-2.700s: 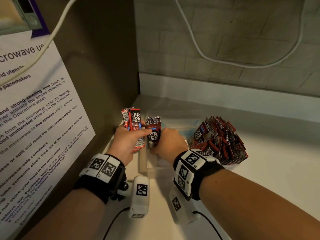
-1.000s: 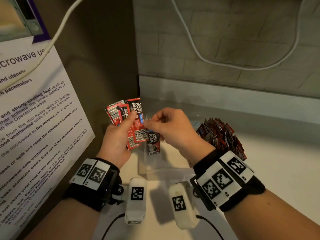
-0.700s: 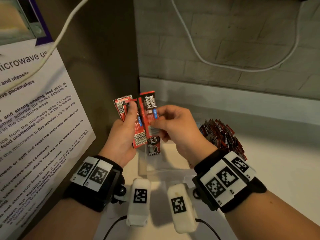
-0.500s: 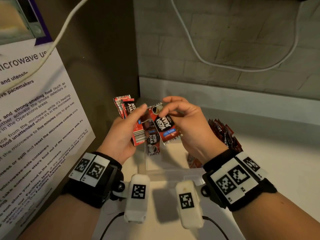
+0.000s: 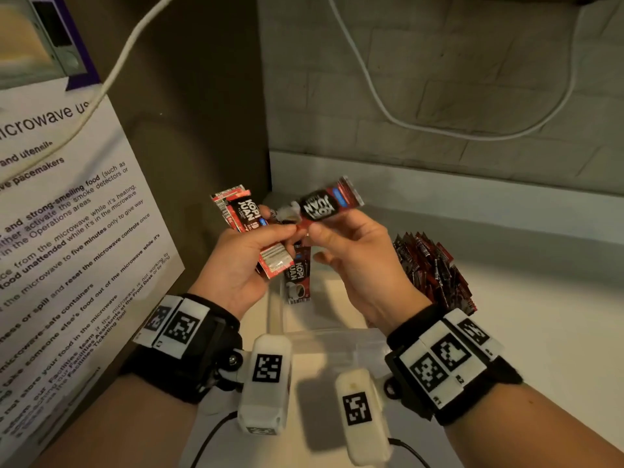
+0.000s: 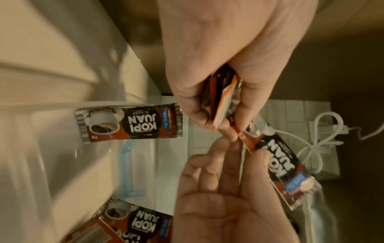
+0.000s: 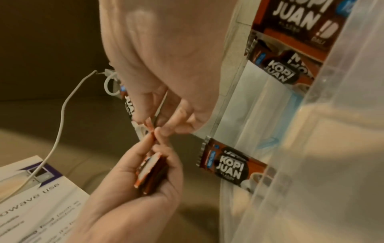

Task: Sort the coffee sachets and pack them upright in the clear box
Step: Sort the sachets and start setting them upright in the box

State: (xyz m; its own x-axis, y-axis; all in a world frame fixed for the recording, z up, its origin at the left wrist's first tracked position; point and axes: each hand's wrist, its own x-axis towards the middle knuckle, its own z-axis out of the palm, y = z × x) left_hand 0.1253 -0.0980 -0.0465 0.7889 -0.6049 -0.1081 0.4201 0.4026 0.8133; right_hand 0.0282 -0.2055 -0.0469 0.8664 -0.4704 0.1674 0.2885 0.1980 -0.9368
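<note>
My left hand [image 5: 270, 231] grips a small stack of red-and-black coffee sachets [image 5: 241, 211] above the clear box [image 5: 324, 319]. My right hand [image 5: 317, 226] pinches the near end of a single sachet [image 5: 326, 204], which lies almost level with its far end pointing up and right. In the left wrist view the stack [image 6: 220, 102] and the single sachet [image 6: 278, 161] nearly touch. One sachet [image 5: 297, 282] stands upright against the box's left wall, also seen as the upright sachet [image 7: 230, 166] in the right wrist view.
A heap of loose sachets [image 5: 435, 271] lies to the right; whether it is inside the box I cannot tell. A printed microwave notice [image 5: 67, 231] covers the panel at the left. A white cable [image 5: 439, 130] hangs on the brick wall behind.
My right hand left a sachet upright in the box, rose, pulled one sachet from the left hand's stack and turned it round. Both hands have lifted above the box.
</note>
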